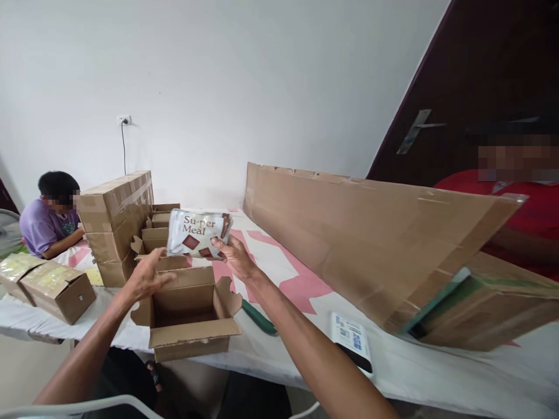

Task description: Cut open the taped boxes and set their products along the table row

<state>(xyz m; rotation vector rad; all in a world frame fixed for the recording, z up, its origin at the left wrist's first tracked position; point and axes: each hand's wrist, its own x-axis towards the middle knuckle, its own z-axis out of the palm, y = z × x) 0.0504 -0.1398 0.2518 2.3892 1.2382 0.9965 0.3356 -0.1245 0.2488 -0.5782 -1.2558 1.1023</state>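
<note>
My right hand (236, 255) grips a white food pouch (187, 235) printed "Su-per Meal" with brown squares, thumb across its front. More pouch edges show behind it, so it may be a small stack. My left hand (149, 274) holds nothing, its fingers apart, just left of the pouch and over the left side of an open cardboard box (192, 336). That box stands at the table's near edge with its flaps spread, and the part of its inside that shows is bare cardboard.
Several open boxes (156, 233) line up behind, beside stacked taped cartons (112, 215). Two taped boxes (59, 289) lie left. A tall cardboard panel (349, 233) crosses the right side. A green object (258, 318) and a labelled white item (350, 336) lie nearby. People sit left and right.
</note>
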